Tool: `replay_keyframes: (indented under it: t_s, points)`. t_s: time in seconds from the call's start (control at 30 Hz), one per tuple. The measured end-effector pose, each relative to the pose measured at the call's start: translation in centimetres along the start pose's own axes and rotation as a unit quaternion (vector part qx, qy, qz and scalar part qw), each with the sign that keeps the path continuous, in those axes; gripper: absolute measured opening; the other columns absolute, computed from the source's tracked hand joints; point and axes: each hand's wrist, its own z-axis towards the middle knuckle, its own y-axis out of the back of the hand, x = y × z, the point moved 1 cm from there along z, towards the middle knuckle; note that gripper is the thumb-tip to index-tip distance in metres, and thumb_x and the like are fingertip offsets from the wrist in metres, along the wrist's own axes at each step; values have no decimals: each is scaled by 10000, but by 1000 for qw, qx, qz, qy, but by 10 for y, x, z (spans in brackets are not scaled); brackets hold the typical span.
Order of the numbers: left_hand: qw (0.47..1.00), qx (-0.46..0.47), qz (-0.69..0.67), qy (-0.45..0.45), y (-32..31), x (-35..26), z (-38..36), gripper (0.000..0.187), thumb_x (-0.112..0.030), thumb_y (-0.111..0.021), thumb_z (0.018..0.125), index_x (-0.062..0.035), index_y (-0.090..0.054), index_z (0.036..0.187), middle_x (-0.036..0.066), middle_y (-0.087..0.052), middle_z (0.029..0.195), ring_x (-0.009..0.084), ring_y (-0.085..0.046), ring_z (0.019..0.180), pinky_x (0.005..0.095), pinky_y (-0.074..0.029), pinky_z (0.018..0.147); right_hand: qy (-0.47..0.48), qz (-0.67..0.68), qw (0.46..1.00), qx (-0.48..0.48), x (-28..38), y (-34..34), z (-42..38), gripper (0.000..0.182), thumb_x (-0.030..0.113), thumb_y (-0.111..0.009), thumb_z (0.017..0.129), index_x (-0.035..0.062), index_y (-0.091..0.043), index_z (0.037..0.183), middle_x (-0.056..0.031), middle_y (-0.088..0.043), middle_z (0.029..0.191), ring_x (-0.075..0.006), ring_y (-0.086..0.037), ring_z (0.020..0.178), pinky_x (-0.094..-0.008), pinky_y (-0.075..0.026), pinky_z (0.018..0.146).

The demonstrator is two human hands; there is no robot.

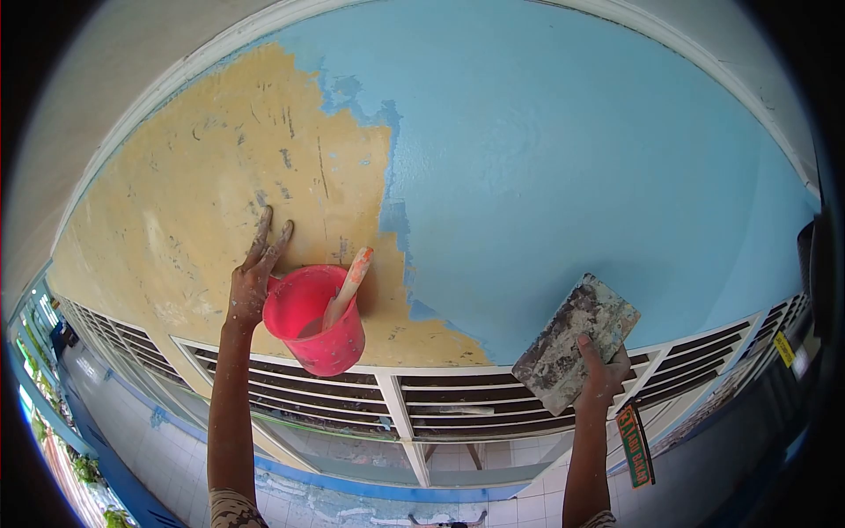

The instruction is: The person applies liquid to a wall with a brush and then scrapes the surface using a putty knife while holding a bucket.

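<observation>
The left hand (250, 289) holds a pink pail (329, 348), a stick (349, 289) inside, right of that grip; the right hand (602, 375) clasps a stained slab (569, 334).

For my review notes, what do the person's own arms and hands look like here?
The left hand and right hand are ungloved, the forearms bare. Patterned sleeves, dark with pale markings, show at the bottom edge. Greyish smears mark the left fingers.

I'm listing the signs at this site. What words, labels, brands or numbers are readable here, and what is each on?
"ABU BAKAR": on the tilted green sign at lower right; before it, a "3" and perhaps another, unclear character.
Yellow sign, far right: lettering too small and blurred to read.
</observation>
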Motion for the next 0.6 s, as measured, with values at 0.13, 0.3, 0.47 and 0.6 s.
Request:
replay_keyframes:
  t_s: [0.13,0.3,0.47,0.6]
  points:
    - [1000,-3,21,-5,0,-1,-1,826,-192,-814,746,-288,-478,1494,96,-296,1628,263,-744,955,387,-623,816,-2,16,1000,3,-2,-4,-2,511,59,-805,795,-18,-578,1245,-95,-644,1104,-182,-629,945,-345,-516,880]
    - [1000,1,26,6,0,-1,0,820,-194,-814,751,-301,-480,1492,86,-296,1629,263,-744,955,389,-623,815,-1,18,1000,-11,-6,-10,-5,400,81,-802,816,-34,-619,1153,-88,-659,1052,-155,-628,909,-312,-506,860]
    - [1000,9,7,27,2,-5,0,822,-204,-823,744,-296,-486,1488,93,-301,1626,263,-741,968,383,-624,815,-14,17,1000,-10,-11,-12,-4,468,42,-797,796,-31,-595,1213,-98,-655,1081,-181,-642,916,-336,-526,850]
    - [999,-11,47,-14,-1,1,0,821,-208,-822,745,-290,-486,1489,99,-305,1624,263,-738,981,381,-625,811,-12,22,1000,0,-14,-11,-4,456,35,-785,803,-35,-595,1212,-100,-655,1077,-182,-643,905,-335,-528,838]
